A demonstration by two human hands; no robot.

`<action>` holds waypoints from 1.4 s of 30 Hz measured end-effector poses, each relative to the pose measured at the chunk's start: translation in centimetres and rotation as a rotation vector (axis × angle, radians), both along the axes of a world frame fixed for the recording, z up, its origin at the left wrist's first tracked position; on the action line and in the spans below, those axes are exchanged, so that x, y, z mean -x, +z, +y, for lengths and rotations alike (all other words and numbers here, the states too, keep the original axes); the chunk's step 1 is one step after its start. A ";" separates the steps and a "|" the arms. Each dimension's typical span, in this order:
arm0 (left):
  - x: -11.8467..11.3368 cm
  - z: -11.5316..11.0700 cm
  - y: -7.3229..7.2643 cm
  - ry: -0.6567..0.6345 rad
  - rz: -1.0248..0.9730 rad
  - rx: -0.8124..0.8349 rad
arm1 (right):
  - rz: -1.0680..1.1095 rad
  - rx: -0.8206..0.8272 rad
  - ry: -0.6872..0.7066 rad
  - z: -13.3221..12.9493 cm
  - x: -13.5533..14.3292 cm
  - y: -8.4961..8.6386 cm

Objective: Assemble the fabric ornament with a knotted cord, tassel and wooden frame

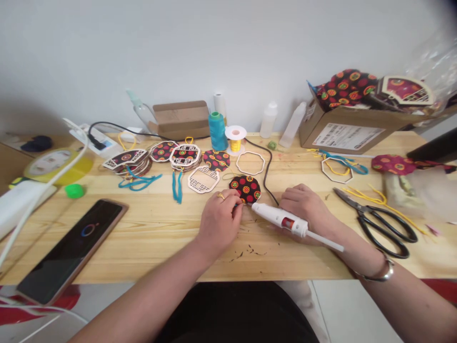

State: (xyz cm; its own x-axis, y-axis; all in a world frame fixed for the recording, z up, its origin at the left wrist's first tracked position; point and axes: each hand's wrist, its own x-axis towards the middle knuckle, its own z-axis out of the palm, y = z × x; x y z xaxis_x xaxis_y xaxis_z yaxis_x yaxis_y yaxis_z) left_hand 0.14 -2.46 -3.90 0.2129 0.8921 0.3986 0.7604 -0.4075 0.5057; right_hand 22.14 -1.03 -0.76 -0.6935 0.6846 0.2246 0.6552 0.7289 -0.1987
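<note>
My right hand (305, 209) is closed round a white hot glue gun (282, 217), with a glue stick poking out of its back end. The gun's nozzle points left, at the lower edge of a round black fabric piece (244, 189) with red and orange flower patterns. My left hand (220, 216) pinches at that same lower edge; a bit of blue shows by the fingertips. Just behind lie an openwork wooden frame (203, 179), a plain scalloped wooden ring (250, 163) and another patterned fabric piece (216, 160).
Black-handled scissors (378, 219) lie at right, near yellow cords. A phone (71, 250) and yellow tape roll (59, 166) are at left. Blue thread (217, 132) and a yellow spool (235, 139) stand behind. A cardboard box (342, 128) holds fabric pieces. The gun's black cable crosses the table.
</note>
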 end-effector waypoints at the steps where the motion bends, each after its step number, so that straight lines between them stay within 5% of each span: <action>1: 0.0 0.0 0.0 0.001 0.001 0.002 | 0.000 0.001 -0.003 0.0 0.0 0.0; 42: -0.1 -0.2 0.3 -0.004 0.015 0.028 | 0.008 -0.031 -0.026 0.0 -0.3 -0.4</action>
